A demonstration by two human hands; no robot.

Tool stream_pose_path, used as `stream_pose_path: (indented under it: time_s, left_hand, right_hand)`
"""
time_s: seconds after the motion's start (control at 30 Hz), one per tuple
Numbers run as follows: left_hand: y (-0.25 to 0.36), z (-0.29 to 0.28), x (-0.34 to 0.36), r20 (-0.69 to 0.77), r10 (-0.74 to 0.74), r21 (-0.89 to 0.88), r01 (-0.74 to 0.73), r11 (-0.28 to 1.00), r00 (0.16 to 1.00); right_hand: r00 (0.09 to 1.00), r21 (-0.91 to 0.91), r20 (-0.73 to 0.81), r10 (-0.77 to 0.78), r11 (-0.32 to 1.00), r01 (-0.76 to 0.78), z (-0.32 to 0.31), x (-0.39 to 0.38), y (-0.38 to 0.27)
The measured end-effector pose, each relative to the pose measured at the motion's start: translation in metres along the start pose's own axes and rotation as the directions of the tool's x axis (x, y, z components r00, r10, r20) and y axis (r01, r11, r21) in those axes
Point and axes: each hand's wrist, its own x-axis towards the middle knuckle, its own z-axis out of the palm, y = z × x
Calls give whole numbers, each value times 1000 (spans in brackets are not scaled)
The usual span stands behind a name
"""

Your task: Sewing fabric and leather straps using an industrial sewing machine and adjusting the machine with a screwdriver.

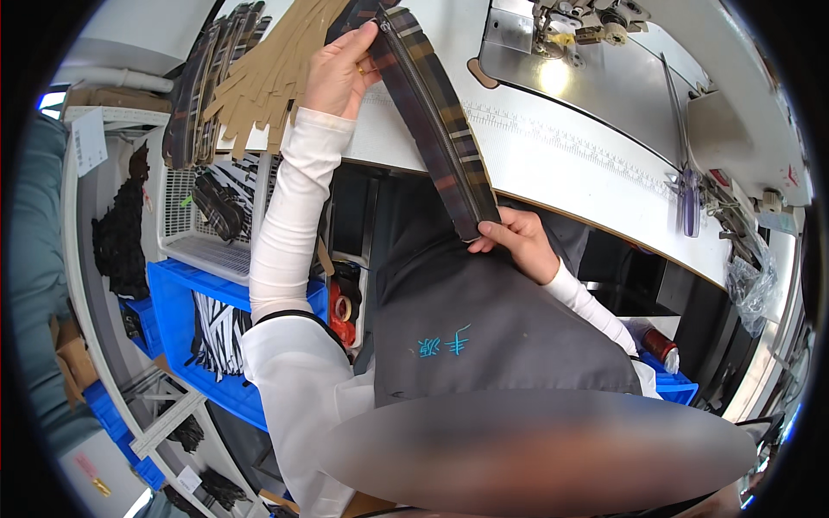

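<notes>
A long plaid fabric strip with a dark zipper [436,129] along its length is stretched between my two hands, slanting from upper left to lower right. At its far end my left hand [335,78] is closed, pinching the corner by the zipper between thumb and fingers. My right hand [527,246] is closed on the near end, thumb on top. The strip hangs over the front edge of the white worktable [553,164], partly above my dark apron [509,345]. More dark plaid fabric [350,19] lies just behind my left hand.
A sewing machine [561,34] stands at the far right, with a purple-handled screwdriver [691,203] nearby. Brown strips [268,73] and stacked plaid pieces [207,95] lie far left. Below them are a white basket [207,255] and a blue bin [177,298] of zipper-like strips.
</notes>
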Motion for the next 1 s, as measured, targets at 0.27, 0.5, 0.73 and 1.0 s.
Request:
stream_pose_path:
  time_s: [0.27,0.5,0.73,1.0]
  left_hand:
    - [-15,21,14,499,389,-842,328,427,775]
    - [-23,38,9,408,509,-895,223,386,758]
    - [-22,43,8,407,523,-905,252,344,749]
    - [-25,39,9,421,532,-904,287,318,735]
  right_hand:
    - [497,-901,254,-830,-16,434,3,-16,-43]
    - [516,-913,241,-822,-12,408,-13,-9,-37]
    - [521,-918,222,-824,3,397,-12,-7,-38]
    - [555,-925,189,-810,42,377,-12,-8,-38]
